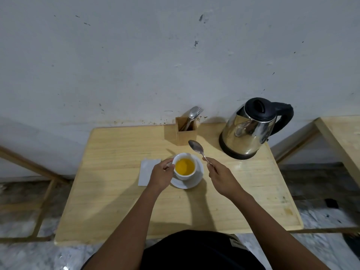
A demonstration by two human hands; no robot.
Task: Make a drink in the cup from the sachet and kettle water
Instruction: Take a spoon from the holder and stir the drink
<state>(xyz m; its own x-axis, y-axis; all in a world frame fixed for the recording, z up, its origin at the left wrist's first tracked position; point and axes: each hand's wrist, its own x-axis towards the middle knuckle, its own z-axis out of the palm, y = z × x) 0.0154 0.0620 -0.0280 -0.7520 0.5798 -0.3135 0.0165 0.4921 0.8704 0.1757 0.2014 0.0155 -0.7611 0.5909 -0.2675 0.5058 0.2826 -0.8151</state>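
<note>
Cup (184,167) of orange liquid sits on saucer (196,179), frame centre on the bench (116,191); left hand (160,177) grips its side, likely steadying it. Right hand (222,177) pinches spoon (198,150) above the rim, probably for stirring; kettle (251,129) parked upper right, sachet (147,171) lying left of the cup.

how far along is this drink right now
Done: the cup on its saucer holds yellow liquid, and the kettle stands on the table. In hand: the left hand steadies the cup, the right hand holds a spoon above it. Left: probably stirring.
</note>
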